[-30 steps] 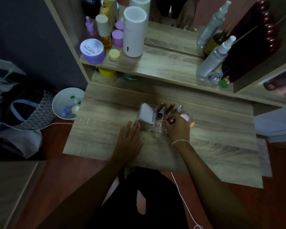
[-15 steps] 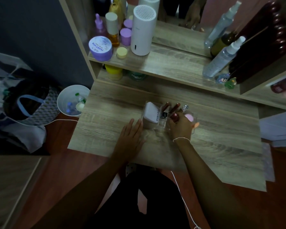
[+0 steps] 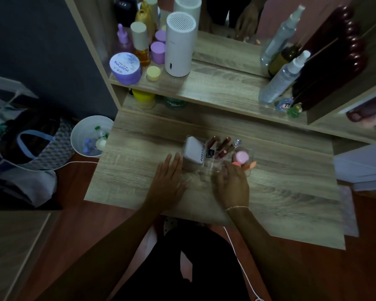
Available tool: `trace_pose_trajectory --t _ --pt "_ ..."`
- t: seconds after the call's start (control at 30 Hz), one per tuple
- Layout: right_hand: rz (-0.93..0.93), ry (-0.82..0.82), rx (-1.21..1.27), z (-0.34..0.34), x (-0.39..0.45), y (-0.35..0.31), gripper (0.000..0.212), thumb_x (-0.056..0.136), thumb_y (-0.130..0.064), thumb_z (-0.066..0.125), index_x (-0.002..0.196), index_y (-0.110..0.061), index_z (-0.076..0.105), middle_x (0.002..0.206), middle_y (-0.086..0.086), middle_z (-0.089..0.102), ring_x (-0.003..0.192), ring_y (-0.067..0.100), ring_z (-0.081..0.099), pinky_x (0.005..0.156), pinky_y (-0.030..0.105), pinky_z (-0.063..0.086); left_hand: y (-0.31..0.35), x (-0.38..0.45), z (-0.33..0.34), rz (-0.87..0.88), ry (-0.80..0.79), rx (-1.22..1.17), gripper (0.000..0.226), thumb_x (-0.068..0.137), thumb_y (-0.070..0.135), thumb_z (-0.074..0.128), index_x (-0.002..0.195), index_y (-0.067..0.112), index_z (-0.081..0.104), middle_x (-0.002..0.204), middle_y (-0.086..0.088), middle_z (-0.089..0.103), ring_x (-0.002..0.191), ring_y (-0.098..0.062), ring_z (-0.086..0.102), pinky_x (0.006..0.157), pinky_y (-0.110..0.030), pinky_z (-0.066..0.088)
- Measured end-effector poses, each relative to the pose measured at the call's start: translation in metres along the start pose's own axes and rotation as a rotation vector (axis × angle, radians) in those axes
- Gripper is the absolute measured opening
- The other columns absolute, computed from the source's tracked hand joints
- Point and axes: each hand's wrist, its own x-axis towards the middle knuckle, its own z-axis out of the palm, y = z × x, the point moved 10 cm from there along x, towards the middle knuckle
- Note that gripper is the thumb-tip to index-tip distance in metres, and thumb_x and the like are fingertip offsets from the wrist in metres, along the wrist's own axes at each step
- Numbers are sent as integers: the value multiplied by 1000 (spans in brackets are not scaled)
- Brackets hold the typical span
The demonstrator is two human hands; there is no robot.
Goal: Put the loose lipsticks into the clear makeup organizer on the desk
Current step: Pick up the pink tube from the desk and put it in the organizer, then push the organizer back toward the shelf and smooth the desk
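1. Landmark: clear organizer (image 3: 217, 168), on the desk (image 3: 291, 192) near its middle, below the shelf (image 3: 215, 88).
2. Organizer contents, back row: white box (image 3: 194, 152) at its left end; right of the box, two dark red lipsticks (image 3: 223, 146) leaning in the slots, plus a small black-capped item (image 3: 210, 152); further right, a clear-topped tube (image 3: 237, 142); at the right end, a pink round sponge (image 3: 241, 157).
3. Left hand (image 3: 168, 175): flat on the desk, palm down, fingers extended and close together, holding nothing. Fingertips just beside the organizer's left front corner; contact cannot be told.
4. Right hand (image 3: 233, 185): at the organizer's front right, back of hand up, fingers loosely spread over its front edge. Nothing visibly gripped; underside hidden, so cannot tell for sure.
5. Orange items (image 3: 251, 165) show just past the right fingertips, at the organizer's right end; shape blurred.
6. No loose lipsticks seen on the desk around the organizer.
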Motion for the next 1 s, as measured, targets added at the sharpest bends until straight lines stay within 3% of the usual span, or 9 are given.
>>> trace_pose_trajectory --t 0.1,0.2,0.33,0.5,0.57,0.73,0.9,1.0 --pt "-133 -78 -203 14 -13 -2 37 87 -18 52 122 -7 55 125 17 59 112 34 55 98 44 45 4 1 1 1 -23 4 75 90 52 25 146 3 13 156 -18 16 143 -35 9 114 -56 19" --pt "-162 -167 -371 30 -22 1 46 88 -25 52 130 -6 48 140 17 47 133 31 40 115 48 26 6 0 1 6 -30 -10 76 91 55 24 144 1 21 153 -20 22 141 -38 16 111 -58 24" --pt "-169 -197 -423 38 -29 4 58 89 -27 49 140 -5 36 151 18 34 143 29 25 119 45 12 7 -2 2 19 -40 -17 76 92 57 16 142 0 27 151 -21 28 139 -41 22 107 -61 29" --pt "-178 -215 -414 43 -30 7 61 91 -29 44 144 -5 28 155 17 26 146 27 18 120 42 4 3 -1 5 6 -56 -10 77 93 58 9 143 2 24 152 -19 27 140 -38 21 108 -59 28" --pt "-185 -184 -376 40 -32 7 60 92 -29 46 144 -5 29 154 17 29 145 28 22 119 40 4 3 0 6 0 -49 -19 74 93 56 17 144 3 21 153 -19 25 141 -36 18 109 -59 27" --pt "-5 37 -179 12 -49 36 57 87 -17 51 140 0 37 144 23 43 136 37 38 116 49 27 1 2 4 -53 -31 -65 76 89 50 32 145 2 16 153 -21 23 142 -35 17 110 -56 25" --pt "140 12 -147 7 -48 71 79 83 -13 56 146 -1 12 155 24 19 144 35 18 118 49 20 2 6 9 -45 -74 -29 73 90 48 30 144 0 19 152 -23 23 141 -36 17 110 -58 26" --pt "136 -63 -162 13 -36 79 82 84 -17 57 147 -2 8 157 21 14 146 33 12 119 49 19 3 7 11 -37 -88 -23 73 91 50 27 144 0 18 153 -23 22 142 -36 16 111 -58 23"
